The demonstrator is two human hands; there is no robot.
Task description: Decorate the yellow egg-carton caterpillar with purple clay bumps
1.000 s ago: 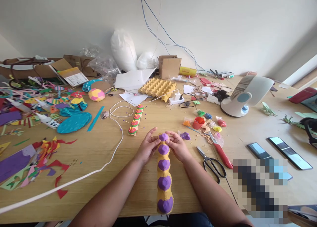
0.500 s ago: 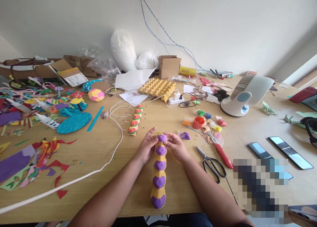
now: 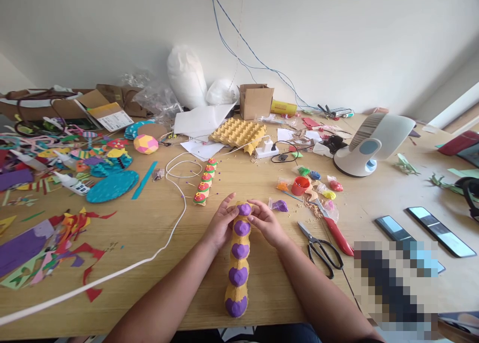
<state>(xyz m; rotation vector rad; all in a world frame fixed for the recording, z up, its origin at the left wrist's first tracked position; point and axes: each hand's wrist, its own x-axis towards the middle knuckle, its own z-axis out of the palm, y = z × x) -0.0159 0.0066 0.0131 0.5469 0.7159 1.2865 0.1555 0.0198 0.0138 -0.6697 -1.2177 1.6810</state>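
Observation:
A strip of yellow egg carton (image 3: 239,265) lies lengthwise in front of me, its several bumps capped with purple clay (image 3: 238,276). At its far end my left hand (image 3: 223,221) grips the left side, thumb against the last purple cap. My right hand (image 3: 266,223) is on the opposite side of that end, thumb and fingers closed round it. Just beyond, a bag of purple clay (image 3: 280,206) rests on the table. Farther off stands a second strip, a carton caterpillar (image 3: 204,186) with red and green caps and pins along its sides.
To the right are black-handled scissors (image 3: 320,248), a red-handled knife (image 3: 339,236), a red cup (image 3: 300,185), phones (image 3: 441,232) and a white fan (image 3: 368,146). A white cable (image 3: 145,259) crosses the left side near paper scraps (image 3: 92,253). A yellow egg tray (image 3: 239,133) lies behind.
The near end of the purple-capped carton strip has swung slightly left. Both hands stay at its far end, the right thumb shifted a little down.

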